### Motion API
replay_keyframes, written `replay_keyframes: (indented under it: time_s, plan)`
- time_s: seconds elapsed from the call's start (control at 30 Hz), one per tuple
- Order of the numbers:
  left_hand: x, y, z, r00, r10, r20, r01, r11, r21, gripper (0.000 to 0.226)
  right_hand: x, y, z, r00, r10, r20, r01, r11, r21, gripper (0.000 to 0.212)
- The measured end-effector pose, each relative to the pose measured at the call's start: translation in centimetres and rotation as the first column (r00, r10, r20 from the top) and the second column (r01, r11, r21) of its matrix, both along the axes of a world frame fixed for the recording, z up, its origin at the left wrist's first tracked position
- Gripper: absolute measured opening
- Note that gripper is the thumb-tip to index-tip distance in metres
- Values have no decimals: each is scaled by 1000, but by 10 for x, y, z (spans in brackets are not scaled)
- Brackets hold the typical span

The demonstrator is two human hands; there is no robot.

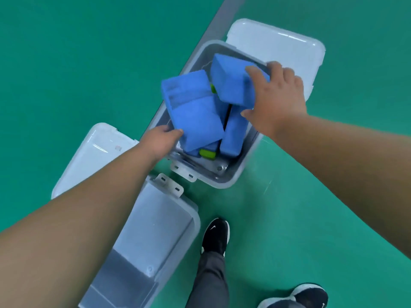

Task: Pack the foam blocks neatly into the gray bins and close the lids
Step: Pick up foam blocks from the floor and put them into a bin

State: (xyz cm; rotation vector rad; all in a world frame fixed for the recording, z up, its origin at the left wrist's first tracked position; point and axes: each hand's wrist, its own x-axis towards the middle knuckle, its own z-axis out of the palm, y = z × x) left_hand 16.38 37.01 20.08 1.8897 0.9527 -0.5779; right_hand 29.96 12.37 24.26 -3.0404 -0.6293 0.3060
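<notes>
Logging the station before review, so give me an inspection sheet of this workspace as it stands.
Surface: green floor with a gray stripe.
Job's things: far bin holds tumbled blue foam blocks; near bin shows no blocks; both lids open.
Clutter: green pieces among the blocks.
Hands: left hand grips the left-side block; right hand grips the upper block.
Cables: nothing seen.
Surroundings: the person's shoes.

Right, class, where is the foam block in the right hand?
Head view, upper centre: the foam block tilts over the farther gray bin's far end, in the right hand, beside the second block in the left hand.
</notes>
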Motion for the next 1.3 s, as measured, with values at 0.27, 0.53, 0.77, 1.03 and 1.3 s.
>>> replay_keyframes:
  time_s: [0.27,0.53,0.77,1.03,1.3]
  plan:
    - [-28,-6,-40,989,6,-146,-14,998,-53,23,-59,-1,-49,962,-35,-271,27,999,-34,58]
    - [-27,-77,-46,973,-32,-226,18,998,-63,14,-90,-88,-71,873,-201,-445,173,979,-104,57]
    - [1,-200,-47,890,-342,-303,300,937,-178,17,-108,-194,-76,757,-403,-514,416,904,-98,60]
    - [11,-404,-57,595,-736,-323,756,649,-87,22,-193,-385,-82,489,-681,-545,736,657,-161,57]
    - [-105,-702,-42,75,-983,-166,976,106,-192,25,-410,-600,-79,29,-822,-568,913,254,-320,50]
